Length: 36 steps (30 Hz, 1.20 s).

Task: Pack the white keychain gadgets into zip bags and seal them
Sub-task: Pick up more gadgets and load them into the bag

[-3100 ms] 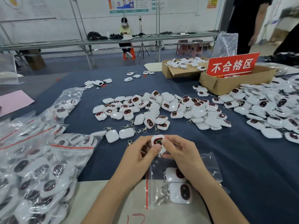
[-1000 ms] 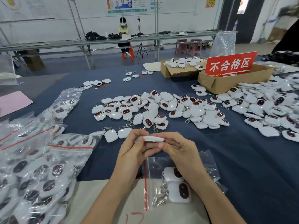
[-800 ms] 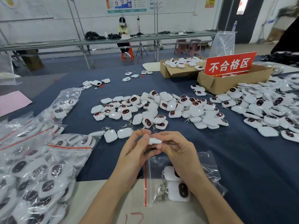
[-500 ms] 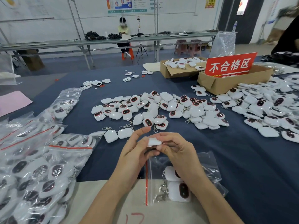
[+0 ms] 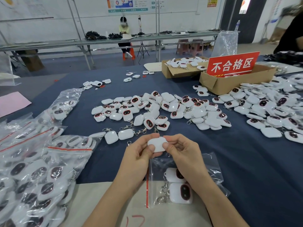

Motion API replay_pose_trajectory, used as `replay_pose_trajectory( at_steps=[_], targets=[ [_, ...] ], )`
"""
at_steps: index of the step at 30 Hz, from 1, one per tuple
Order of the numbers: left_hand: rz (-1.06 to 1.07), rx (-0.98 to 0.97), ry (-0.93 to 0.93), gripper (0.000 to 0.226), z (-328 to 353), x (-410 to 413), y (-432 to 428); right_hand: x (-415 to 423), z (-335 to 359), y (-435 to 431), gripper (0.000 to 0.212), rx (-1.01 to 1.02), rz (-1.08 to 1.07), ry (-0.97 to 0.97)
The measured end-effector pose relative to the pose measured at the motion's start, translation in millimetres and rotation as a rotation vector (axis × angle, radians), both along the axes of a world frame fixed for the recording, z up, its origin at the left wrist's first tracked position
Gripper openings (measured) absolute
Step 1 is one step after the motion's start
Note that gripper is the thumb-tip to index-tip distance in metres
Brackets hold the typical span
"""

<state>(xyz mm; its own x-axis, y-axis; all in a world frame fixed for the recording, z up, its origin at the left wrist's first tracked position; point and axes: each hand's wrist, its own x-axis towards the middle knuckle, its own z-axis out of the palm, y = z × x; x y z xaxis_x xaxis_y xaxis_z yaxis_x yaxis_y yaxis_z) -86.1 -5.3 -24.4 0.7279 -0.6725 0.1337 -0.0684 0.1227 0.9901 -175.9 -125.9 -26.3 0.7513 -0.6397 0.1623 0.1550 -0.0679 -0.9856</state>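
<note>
Near the front edge of the blue-clothed surface (image 5: 249, 163), the left grip (image 5: 139, 154) and the right grip (image 5: 182, 151) meet above an open zip bag (image 5: 211, 174). Both are clenched on one white keychain gadget (image 5: 157, 144), thumbs pressing its plain white side, which faces the camera, fingers curled behind it. The bag lies flat under the right wrist, its red zip strip toward the left, and already holds two gadgets (image 5: 180, 192) with their metal clasps (dark oval faces up). It lies partly on a beige card (image 5: 114, 202) marked in red. Just beyond the hands a loose pile of gadgets (image 5: 160, 110) spreads across the cloth, and a larger heap (image 5: 270, 108) lies to the right. Filled zip bags (image 5: 41, 169) are stacked at the left. Farther back a cardboard box (image 5: 229, 82) carries a red sign (image 5: 232, 65), with a second box (image 5: 177, 71) of gadgets beside it.
</note>
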Motion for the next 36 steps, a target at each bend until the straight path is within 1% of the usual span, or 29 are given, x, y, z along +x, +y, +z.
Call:
replay_pose_trajectory(
  at_steps=[4, 10, 14, 17, 20, 22, 25, 26, 27, 28, 29, 32, 34, 35, 36],
  targets=[
    [0.027, -0.007, 0.011, 0.027, 0.0, 1.1, 0.5, -0.9, -1.4, 1.0, 0.017, -0.01, 0.001, 0.003],
    [0.043, -0.019, 0.023, 0.027, 3.8, -1.6, -0.3, -0.9, -1.9, -0.3, 0.017, -0.031, -0.012, 0.019],
    [0.022, -0.061, 0.078, 0.02, 8.0, -3.7, 0.4, -1.1, 1.2, -0.6, 0.015, 0.022, -0.026, -0.023],
    [-0.05, -0.081, 0.076, 0.03, 8.4, -1.8, 2.5, -0.3, 2.5, -2.6, 0.011, 0.048, -0.083, -0.047],
    [-0.028, -0.066, 0.031, 0.026, 9.4, -1.8, 3.9, -1.8, 3.7, -1.9, 0.009, 0.073, -0.057, -0.06],
    [0.067, -0.077, 0.109, 0.021, 11.6, -0.2, 4.0, -3.2, 4.1, -0.6, 0.011, 0.047, -0.002, -0.045],
    [0.182, -0.221, 0.382, 0.02, 15.9, 9.3, 11.2, -4.4, 5.2, 0.2, 0.015, -0.006, 0.037, -0.005],
    [0.212, -0.259, 0.43, 0.019, 17.5, 13.0, 17.1, -4.6, 6.0, 0.0, 0.016, -0.012, 0.036, -0.004],
    [0.23, -0.255, 0.421, 0.018, 17.3, 15.7, 24.7, -4.7, 7.3, -0.2, 0.016, -0.018, 0.034, -0.007],
    [0.235, -0.2, 0.354, 0.017, 15.3, 16.6, 33.7, -5.0, 8.7, 0.0, 0.017, -0.02, 0.035, -0.013],
    [0.229, -0.102, 0.231, 0.019, 11.7, 16.5, 43.0, -4.9, 10.3, 0.2, 0.018, -0.022, 0.037, -0.022],
    [0.183, 0.205, -0.254, 0.029, -0.1, 11.2, 67.4, -5.6, 14.2, 1.3, 0.021, -0.048, 0.028, -0.046],
    [0.155, 0.298, -0.515, 0.037, -3.9, 8.7, 78.7, -6.4, 14.8, 3.2, 0.027, -0.081, 0.014, -0.056],
    [0.142, 0.316, -0.62, 0.043, -5.0, 8.3, 82.4, -6.6, 14.6, 4.5, 0.03, -0.102, 0.012, -0.051],
    [0.127, 0.327, -0.682, 0.047, -5.0, 7.7, 85.2, -6.8, 13.8, 5.9, 0.033, -0.123, 0.013, -0.038]
  ],
)
